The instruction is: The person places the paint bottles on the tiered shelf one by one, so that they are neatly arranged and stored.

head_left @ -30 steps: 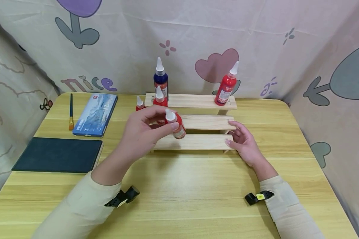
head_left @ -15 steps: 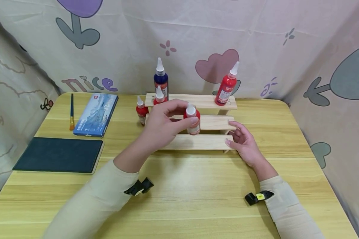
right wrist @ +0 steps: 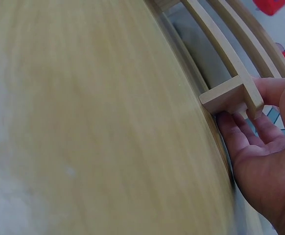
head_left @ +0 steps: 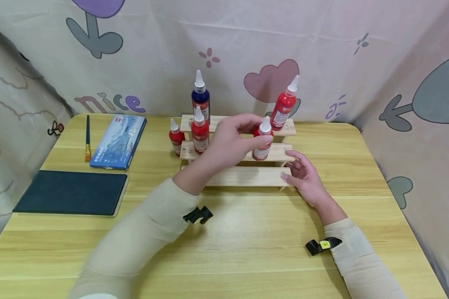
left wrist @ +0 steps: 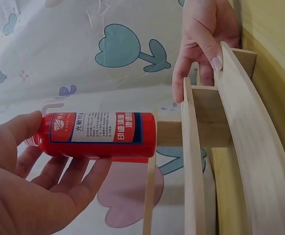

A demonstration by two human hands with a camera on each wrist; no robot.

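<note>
My left hand [head_left: 232,139] holds a red ink bottle [head_left: 262,149] with a white pointed cap, pinched near its top between thumb and fingers. The bottle is upright over the right end of the middle tier of a three-step wooden rack [head_left: 247,176]. In the left wrist view a gap shows between the bottle's base [left wrist: 150,134] and the middle board [left wrist: 194,161]. My right hand [head_left: 303,178] grips the rack's right end, thumb on the lowest board and fingers around the end. Its fingers [right wrist: 235,134] reach under the board in the right wrist view.
On the top tier stand a dark blue bottle [head_left: 201,99] at left and a red bottle [head_left: 283,110] at right. Another red bottle [head_left: 200,135] is on the middle tier's left; one more [head_left: 176,139] stands beside the rack. Leftward lie a brush [head_left: 87,139], blue box [head_left: 117,141] and dark notebook [head_left: 71,193].
My left hand has carried the red ink bottle rightward along the rack, from the left-centre to the right end. My right hand has stayed on the rack.
</note>
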